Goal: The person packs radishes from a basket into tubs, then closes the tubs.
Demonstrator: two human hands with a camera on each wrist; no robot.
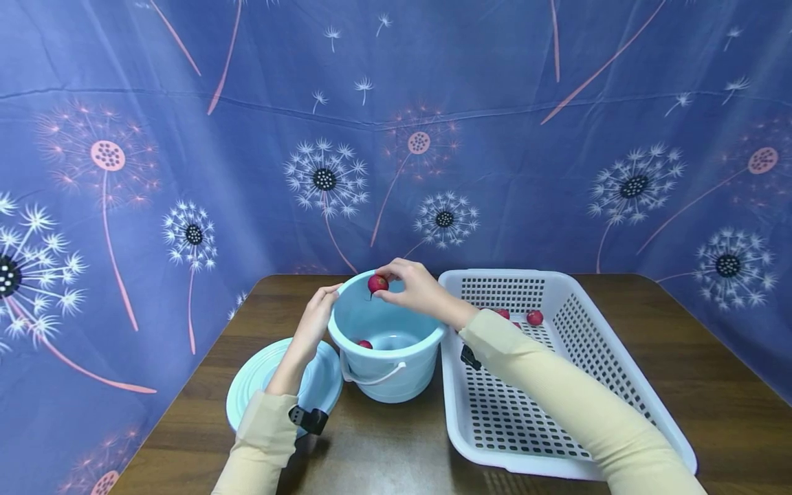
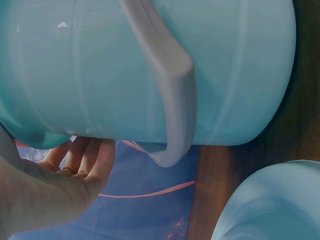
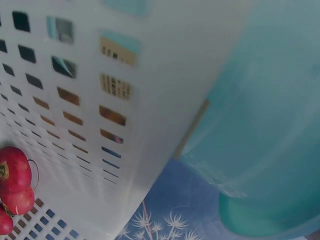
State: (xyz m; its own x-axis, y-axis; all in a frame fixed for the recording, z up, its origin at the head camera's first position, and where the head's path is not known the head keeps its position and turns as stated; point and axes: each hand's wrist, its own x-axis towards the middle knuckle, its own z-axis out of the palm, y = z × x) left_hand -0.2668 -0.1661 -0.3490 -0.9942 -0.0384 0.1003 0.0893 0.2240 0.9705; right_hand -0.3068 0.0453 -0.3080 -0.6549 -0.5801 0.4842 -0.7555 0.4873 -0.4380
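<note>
Head view: right hand point(image 1: 413, 289) pinches a radish point(image 1: 378, 283) above the blue bucket point(image 1: 396, 382)

The radish hangs just over the bucket's mouth, near the far side of the rim, its thin root pointing down. Right thumb and fingers pinch it from the side. The left hand point(image 1: 314, 322) grips the bucket's rim on the left; the left wrist view shows its fingers close together against the outer wall, the thumb mostly hidden. Another radish point(image 1: 365, 344) lies inside the bucket, partly covered by the near wall. A pale handle point(image 2: 181, 95) hangs down across the bucket's near side.

Right of the bucket, just beside it, sits a white perforated basket point(image 1: 643, 395). Red radishes point(image 1: 535, 317) lie toward its far end; the right wrist view shows several bunched together. The right sleeve point(image 1: 551, 375) passes over the basket. Left of the bucket, a round blue lid point(image 1: 244, 388) lies partly under the left forearm. All this stands on a brown wooden desk point(image 1: 383, 457), before a blue dandelion-print cloth point(image 1: 526, 172).
</note>
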